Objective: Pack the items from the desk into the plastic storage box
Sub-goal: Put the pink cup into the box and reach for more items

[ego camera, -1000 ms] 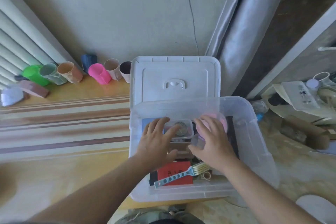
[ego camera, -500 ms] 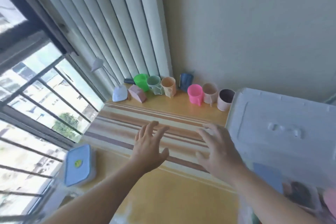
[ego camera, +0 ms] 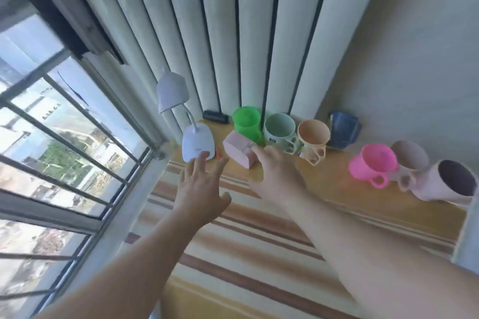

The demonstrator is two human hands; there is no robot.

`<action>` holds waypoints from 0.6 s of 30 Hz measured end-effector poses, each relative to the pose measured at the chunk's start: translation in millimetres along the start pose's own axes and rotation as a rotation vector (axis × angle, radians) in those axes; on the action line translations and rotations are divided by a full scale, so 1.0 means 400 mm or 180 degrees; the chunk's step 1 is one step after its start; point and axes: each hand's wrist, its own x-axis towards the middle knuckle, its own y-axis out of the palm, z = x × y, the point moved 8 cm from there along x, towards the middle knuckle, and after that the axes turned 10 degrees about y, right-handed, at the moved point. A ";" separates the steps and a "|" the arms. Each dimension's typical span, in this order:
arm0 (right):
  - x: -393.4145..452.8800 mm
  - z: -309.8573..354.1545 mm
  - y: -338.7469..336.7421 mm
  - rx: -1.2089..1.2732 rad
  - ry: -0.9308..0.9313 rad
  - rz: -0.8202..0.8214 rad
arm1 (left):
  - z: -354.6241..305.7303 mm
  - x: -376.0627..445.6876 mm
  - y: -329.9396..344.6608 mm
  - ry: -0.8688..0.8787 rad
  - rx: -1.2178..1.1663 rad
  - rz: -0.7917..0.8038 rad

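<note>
The lamp (ego camera: 193, 134) stands at the desk's (ego camera: 337, 194) window corner, and I place everything from it. It is the biggest piece: probably light plastic, top-heavy, with a bendy neck, so I would take it by the base. My left hand (ego camera: 201, 189) is spread open, empty, fingertips at that base. Just right of the lamp lies the pink box (ego camera: 239, 151), likely stiff and light; my right hand (ego camera: 276, 172), open too, reaches its near edge.
</note>
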 end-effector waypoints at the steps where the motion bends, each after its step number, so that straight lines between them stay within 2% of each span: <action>1: 0.045 0.010 0.017 0.0007 0.0083 -0.0033 | 0.018 0.013 0.011 0.0001 -0.0037 -0.0009; 6: 0.197 0.028 0.093 0.0086 0.0441 0.0015 | 0.083 -0.013 0.099 0.0116 -0.0173 0.0054; 10: 0.175 0.008 0.086 0.0336 0.0613 0.0076 | 0.091 -0.068 0.143 0.0416 -0.0142 0.0092; 15: -0.090 -0.108 0.135 0.1647 0.0983 0.1141 | 0.020 -0.142 0.167 0.0539 -0.0542 0.0055; 18: -0.309 -0.210 0.172 0.2673 0.1497 0.1721 | -0.114 -0.225 0.222 0.1217 -0.0640 0.0365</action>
